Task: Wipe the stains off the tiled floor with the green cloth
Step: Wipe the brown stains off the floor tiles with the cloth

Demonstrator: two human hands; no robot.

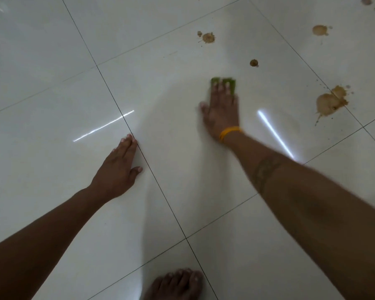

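Green cloth (223,83): I see it flat on the tiled floor (52,50), just above the middle of the frame, mostly covered by my right hand; only its far edge and right side show.
Right hand (222,110): I have it spread flat, palm down, fingers pressing the cloth to the floor, thumb out to the left; it looks blurred.
Wristband (230,132): yellow, around my right wrist.
Left hand (117,167): open and flat on the floor at centre left, holding nothing, fingertips touching a dark grout line.
Stains, near: a small brown spot (254,63) just beyond the cloth to the upper right; a splattered spot (208,37) further up.
Stains, far: a large brown blotch (331,101) at the right edge across a grout line, well apart from the cloth; another spot (320,30) in the upper right.
Foot (178,284): bare, at the bottom centre of the frame.
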